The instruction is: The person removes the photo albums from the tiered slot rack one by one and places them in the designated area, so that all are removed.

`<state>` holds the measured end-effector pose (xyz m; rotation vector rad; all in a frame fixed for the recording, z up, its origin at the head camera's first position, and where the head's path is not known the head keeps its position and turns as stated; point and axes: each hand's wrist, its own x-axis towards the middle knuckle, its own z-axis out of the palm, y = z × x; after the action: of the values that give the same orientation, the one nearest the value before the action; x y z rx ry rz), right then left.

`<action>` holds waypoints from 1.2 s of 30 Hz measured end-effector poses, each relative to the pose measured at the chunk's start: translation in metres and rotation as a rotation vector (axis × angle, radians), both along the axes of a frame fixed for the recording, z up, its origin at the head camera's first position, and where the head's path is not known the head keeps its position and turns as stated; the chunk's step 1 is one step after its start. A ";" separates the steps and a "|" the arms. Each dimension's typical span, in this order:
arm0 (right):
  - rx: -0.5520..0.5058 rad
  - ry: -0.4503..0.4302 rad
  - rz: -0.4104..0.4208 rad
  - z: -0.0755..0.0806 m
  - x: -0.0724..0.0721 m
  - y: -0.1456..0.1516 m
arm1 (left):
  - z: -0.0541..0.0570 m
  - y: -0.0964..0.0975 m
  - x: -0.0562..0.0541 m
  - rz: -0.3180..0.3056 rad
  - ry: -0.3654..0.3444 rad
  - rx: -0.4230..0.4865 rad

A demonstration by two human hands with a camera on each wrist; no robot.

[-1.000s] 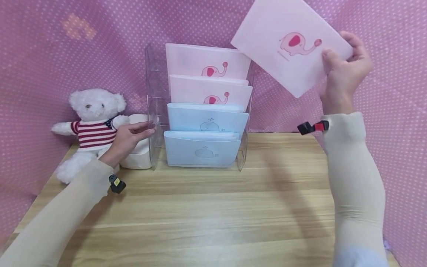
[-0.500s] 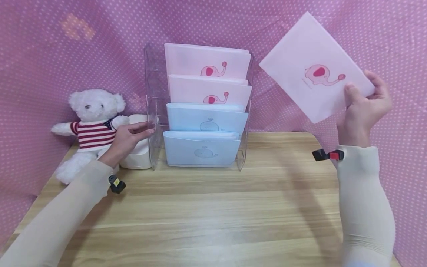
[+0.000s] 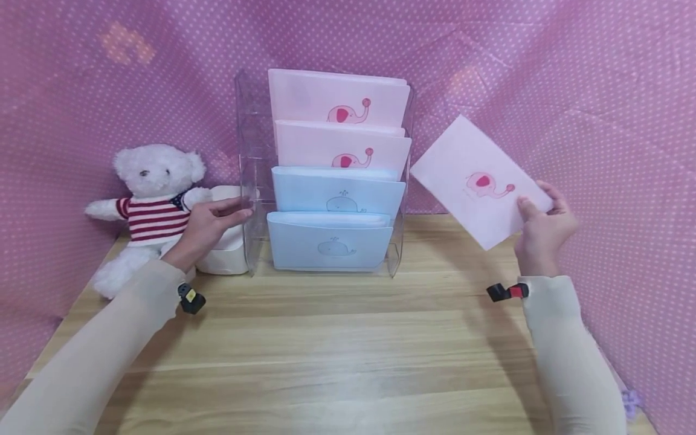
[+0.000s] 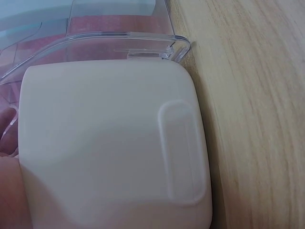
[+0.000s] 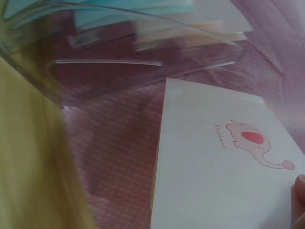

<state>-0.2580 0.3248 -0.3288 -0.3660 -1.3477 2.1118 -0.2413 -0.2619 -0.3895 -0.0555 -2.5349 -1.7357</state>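
In the head view my right hand point(image 3: 544, 229) pinches a pink notebook point(image 3: 486, 187) by its right corner. The cover shows an elephant drawing, and the notebook hangs tilted in the air right of a clear plastic rack point(image 3: 399, 241). Lettering beside the elephant appears on the notebook point(image 5: 205, 157) in the right wrist view. My left hand point(image 3: 203, 232) holds the rack's left side, thumb and fingers at its edge. Two pink notebook tiers point(image 3: 304, 96) stand above two light blue ones point(image 3: 299, 248) with whale drawings. In the left wrist view, a white box hides most of the left hand point(image 4: 9, 157).
A white box point(image 3: 223, 257) stands against the rack's left side. Left of it sits a white teddy bear point(image 3: 157, 172) in a striped sweater. Pink dotted cloth point(image 3: 489, 54) hangs behind and around the wooden table point(image 3: 326, 362).
My right hand has brought the pink notebook down from high at the upper right, shifting right and then back left. The left hand and the rack have stayed put.
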 end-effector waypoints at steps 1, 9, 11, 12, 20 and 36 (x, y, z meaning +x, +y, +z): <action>0.010 -0.022 0.000 -0.006 -0.001 -0.002 | 0.000 0.000 0.000 0.000 -0.001 -0.001; 0.042 -0.156 0.015 -0.051 -0.006 -0.024 | 0.000 0.001 0.001 0.003 0.006 -0.005; 0.068 -0.180 0.021 -0.061 -0.006 -0.028 | 0.000 0.002 0.001 0.002 0.001 -0.014; 0.080 -0.192 0.023 -0.065 -0.006 -0.029 | 0.000 0.002 0.001 0.002 -0.003 -0.022; 0.116 -0.304 0.042 -0.084 -0.007 -0.032 | 0.000 0.004 0.000 -0.005 0.008 -0.018; 0.465 -0.604 0.278 -0.101 0.006 -0.029 | 0.001 0.000 0.001 0.002 0.006 -0.022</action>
<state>-0.2516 0.2958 -0.4298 -0.6814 -2.2934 1.8765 -0.2398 -0.2622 -0.3883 -0.0589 -2.5494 -1.7044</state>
